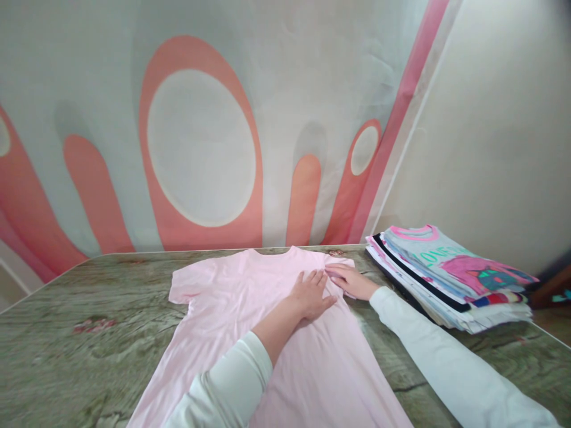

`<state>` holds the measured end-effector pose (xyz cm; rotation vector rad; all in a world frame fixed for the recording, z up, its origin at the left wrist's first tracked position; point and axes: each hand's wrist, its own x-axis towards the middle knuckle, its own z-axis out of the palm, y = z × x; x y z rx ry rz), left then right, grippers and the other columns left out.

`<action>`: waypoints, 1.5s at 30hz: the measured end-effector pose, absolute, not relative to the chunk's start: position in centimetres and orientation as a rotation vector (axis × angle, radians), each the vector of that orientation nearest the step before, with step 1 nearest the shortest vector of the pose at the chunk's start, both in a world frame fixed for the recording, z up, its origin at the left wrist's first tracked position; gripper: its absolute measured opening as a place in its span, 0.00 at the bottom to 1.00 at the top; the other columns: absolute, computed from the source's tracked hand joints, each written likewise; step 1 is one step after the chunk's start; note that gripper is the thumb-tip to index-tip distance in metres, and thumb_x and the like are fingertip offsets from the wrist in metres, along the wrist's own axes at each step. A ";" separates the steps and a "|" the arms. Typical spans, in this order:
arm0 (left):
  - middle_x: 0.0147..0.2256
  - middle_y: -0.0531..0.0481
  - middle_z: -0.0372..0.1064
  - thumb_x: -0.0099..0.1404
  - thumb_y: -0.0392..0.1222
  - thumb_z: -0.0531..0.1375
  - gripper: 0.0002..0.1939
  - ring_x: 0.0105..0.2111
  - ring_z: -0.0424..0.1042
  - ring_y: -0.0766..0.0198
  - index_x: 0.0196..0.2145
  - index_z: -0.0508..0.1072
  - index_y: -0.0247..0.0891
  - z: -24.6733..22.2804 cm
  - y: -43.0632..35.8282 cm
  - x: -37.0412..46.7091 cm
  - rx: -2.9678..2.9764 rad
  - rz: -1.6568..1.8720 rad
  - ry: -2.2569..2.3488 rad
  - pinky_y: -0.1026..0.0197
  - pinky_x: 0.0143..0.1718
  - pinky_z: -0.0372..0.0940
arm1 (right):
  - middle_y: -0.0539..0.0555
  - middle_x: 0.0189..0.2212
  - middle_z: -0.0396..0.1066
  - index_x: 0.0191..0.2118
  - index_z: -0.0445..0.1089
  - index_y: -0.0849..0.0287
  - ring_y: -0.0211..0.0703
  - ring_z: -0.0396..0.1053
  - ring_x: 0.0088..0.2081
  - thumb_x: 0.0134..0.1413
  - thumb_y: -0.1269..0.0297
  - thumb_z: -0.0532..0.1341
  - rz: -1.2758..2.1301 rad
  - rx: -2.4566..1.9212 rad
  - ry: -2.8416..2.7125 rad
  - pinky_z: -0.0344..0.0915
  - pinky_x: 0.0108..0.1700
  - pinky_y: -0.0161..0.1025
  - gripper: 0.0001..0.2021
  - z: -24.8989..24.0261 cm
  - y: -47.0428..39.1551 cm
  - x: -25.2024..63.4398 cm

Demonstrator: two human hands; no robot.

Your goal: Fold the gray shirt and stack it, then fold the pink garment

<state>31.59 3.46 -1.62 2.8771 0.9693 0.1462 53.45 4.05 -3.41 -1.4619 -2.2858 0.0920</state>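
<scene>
A pale pink T-shirt [250, 303] lies spread on the wood-patterned table, its neckline towards the far edge and its lower part running out of view at the bottom. My left hand [311, 295] rests on the upper right part of the shirt with its fingers spread and palm down. Just to the right, my right hand [350, 280] lies at the right sleeve, fingers stretched out over the cloth. The hands are close together. Small folds run across the chest and the left sleeve lies out to the side.
On the right of the table [57, 315] stands a stack of folded clothes [446, 279], with a grey and pink printed shirt on top. Behind the table is a wall covering [200, 148] with pink shapes. A brown object shows at the far right edge.
</scene>
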 end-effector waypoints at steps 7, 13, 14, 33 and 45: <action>0.63 0.42 0.36 0.64 0.63 0.31 0.38 0.62 0.38 0.53 0.62 0.45 0.34 -1.4 3.4 31.5 2.882 0.126 0.962 0.44 0.59 0.36 | 0.60 0.49 0.66 0.44 0.69 0.60 0.48 0.62 0.51 0.54 0.69 0.53 -0.100 -1.791 -2.073 0.55 0.55 0.47 0.14 -2.5 2.3 56.0; 0.64 0.43 0.36 0.64 0.63 0.31 0.38 0.62 0.38 0.53 0.62 0.44 0.35 -1.6 3.5 31.6 2.884 0.133 0.972 0.44 0.59 0.36 | 0.55 0.38 0.67 0.39 0.69 0.57 0.43 0.66 0.40 0.52 0.64 0.56 0.158 -1.446 -2.187 0.62 0.45 0.40 0.09 -0.3 -2.3 52.1; 0.64 0.43 0.36 0.64 0.63 0.31 0.38 0.62 0.38 0.53 0.62 0.44 0.34 -1.7 3.5 31.6 2.886 0.136 0.973 0.44 0.59 0.35 | 0.54 0.38 0.67 0.39 0.69 0.57 0.42 0.66 0.40 0.51 0.65 0.56 0.177 -1.431 -2.200 0.63 0.44 0.40 0.09 -0.2 -2.9 51.8; 0.63 0.43 0.38 0.61 0.67 0.34 0.39 0.62 0.38 0.51 0.62 0.45 0.41 -1.3 3.3 31.5 2.864 0.166 0.899 0.42 0.59 0.34 | 0.53 0.31 0.70 0.30 0.70 0.58 0.42 0.67 0.35 0.45 0.77 0.53 -0.006 -1.533 -2.324 0.62 0.41 0.39 0.10 0.3 -2.8 53.8; 0.63 0.42 0.38 0.58 0.71 0.35 0.44 0.62 0.36 0.49 0.62 0.47 0.38 -0.5 2.9 31.4 2.843 0.116 0.911 0.42 0.59 0.31 | 0.62 0.56 0.59 0.55 0.59 0.65 0.44 0.55 0.58 0.61 0.61 0.44 0.083 -1.589 -2.337 0.52 0.59 0.44 0.21 -2.2 2.1 50.9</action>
